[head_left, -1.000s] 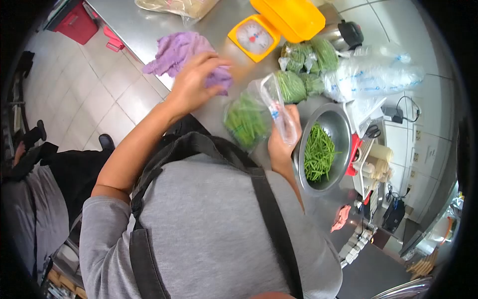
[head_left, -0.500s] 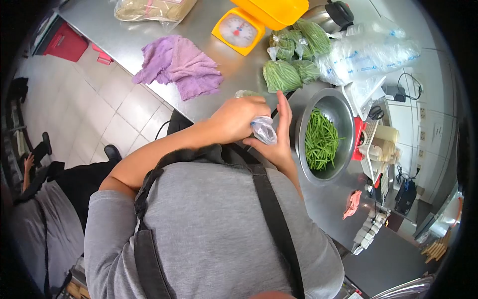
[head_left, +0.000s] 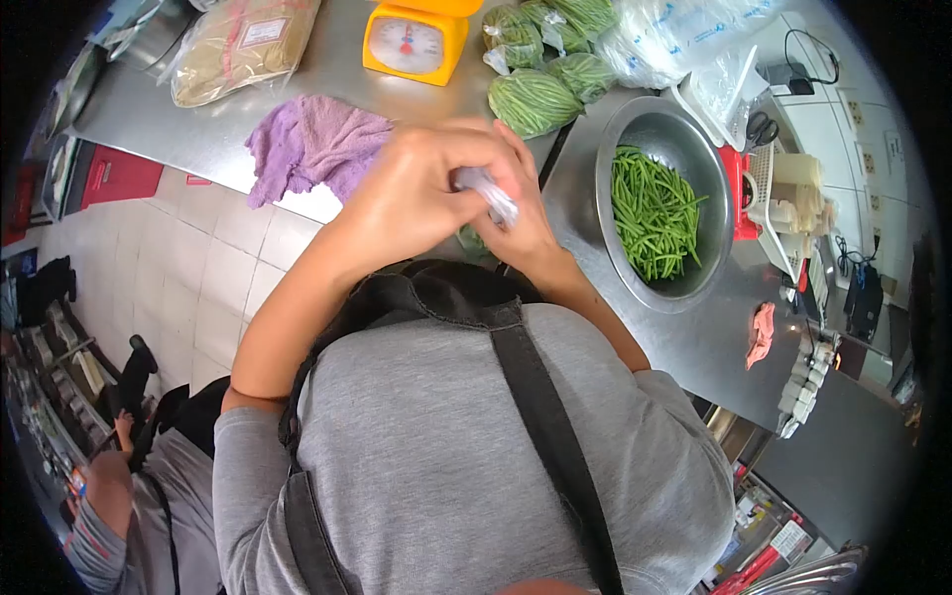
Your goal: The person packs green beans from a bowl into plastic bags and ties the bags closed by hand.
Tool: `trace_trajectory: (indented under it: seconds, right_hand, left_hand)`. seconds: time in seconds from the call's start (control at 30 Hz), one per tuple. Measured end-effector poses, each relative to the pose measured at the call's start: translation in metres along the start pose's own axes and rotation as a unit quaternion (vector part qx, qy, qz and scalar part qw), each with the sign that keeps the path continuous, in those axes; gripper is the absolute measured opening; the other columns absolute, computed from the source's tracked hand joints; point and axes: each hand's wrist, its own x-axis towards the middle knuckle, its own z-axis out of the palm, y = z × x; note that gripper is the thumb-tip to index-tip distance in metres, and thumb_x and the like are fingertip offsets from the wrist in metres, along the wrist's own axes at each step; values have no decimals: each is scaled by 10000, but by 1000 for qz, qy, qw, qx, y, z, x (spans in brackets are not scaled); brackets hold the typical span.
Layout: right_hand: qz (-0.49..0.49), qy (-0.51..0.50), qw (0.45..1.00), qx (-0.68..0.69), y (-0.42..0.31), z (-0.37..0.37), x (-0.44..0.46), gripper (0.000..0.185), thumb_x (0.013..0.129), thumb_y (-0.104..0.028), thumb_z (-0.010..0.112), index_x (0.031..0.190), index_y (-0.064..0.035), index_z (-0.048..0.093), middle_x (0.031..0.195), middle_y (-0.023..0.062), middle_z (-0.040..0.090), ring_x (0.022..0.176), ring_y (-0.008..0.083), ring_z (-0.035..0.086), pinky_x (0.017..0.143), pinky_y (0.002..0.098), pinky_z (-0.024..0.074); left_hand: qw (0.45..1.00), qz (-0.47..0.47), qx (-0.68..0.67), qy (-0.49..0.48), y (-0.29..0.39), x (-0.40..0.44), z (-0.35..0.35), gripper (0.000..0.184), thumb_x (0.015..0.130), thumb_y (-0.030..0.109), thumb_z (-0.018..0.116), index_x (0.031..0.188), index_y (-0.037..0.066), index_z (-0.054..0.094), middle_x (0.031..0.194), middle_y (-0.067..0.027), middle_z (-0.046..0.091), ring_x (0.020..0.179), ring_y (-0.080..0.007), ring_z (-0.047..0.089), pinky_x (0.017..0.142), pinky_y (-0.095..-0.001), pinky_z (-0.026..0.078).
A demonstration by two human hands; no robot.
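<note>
Close in front of my chest, my left hand [head_left: 421, 188] is closed around the gathered neck of a clear plastic bag [head_left: 498, 201]. My right hand [head_left: 531, 223] presses in from the other side against the same plastic, its fingers partly hidden behind the left and blurred. A little green shows under the hands, apparently the bag's filled part. To the right, a steel bowl [head_left: 722, 213] holds cut green beans [head_left: 654, 213]. Beyond the hands lie several tied bags of green beans [head_left: 535, 102]. A purple cloth [head_left: 307, 149] rests just left of my hands.
An orange kitchen scale [head_left: 415, 45] stands at the back beside a brown package [head_left: 248, 50]. Plastic bags [head_left: 684, 35] are piled at the back right. A pink cloth [head_left: 761, 335] and an egg carton [head_left: 808, 382] lie farther right. Another person [head_left: 178, 486] is at lower left.
My view has shifted, so the scale and bean bags sit higher in it. My right hand, its fingers straight before, has come in tight against the left at the bag's neck.
</note>
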Motion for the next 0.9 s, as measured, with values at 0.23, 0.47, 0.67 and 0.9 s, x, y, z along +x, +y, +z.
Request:
trace_trajectory:
  seconds: [0.23,0.47,0.67,0.9]
  right_hand:
    - [-20,17,997,-66,25,15,-8,278,640,-16,677,916,-30,651,1307,112,536,1344,425,329,1086,544,279]
    - [-37,-17,999,-6,6,7,5,237,621,-159,752,818,-41,690,1254,60,579,1314,399,367,1077,508,294]
    - [-30,-1,998,-53,-9,-14,10,247,651,-226,788,792,-46,694,1168,30,600,1273,362,405,1046,513,317]
    - [-42,67,995,-64,19,15,-5,228,584,-139,737,780,-58,654,953,35,645,1035,297,562,919,432,424]
  left_hand:
    - [953,-25,-274,129,-36,-32,-24,212,751,-94,678,932,16,694,910,-59,650,755,-119,567,694,-266,470]
    - [996,-92,3,5,-65,-36,12,367,759,-9,703,1123,14,671,984,-64,673,906,-123,615,791,-273,488]
    - [952,-166,-211,147,-60,-33,-10,181,818,55,718,990,-3,709,952,-62,697,874,-116,629,808,-286,494]
    - [877,-136,-436,150,-102,-41,-2,396,826,77,736,1201,35,619,1056,-38,648,949,-114,587,844,-262,455]
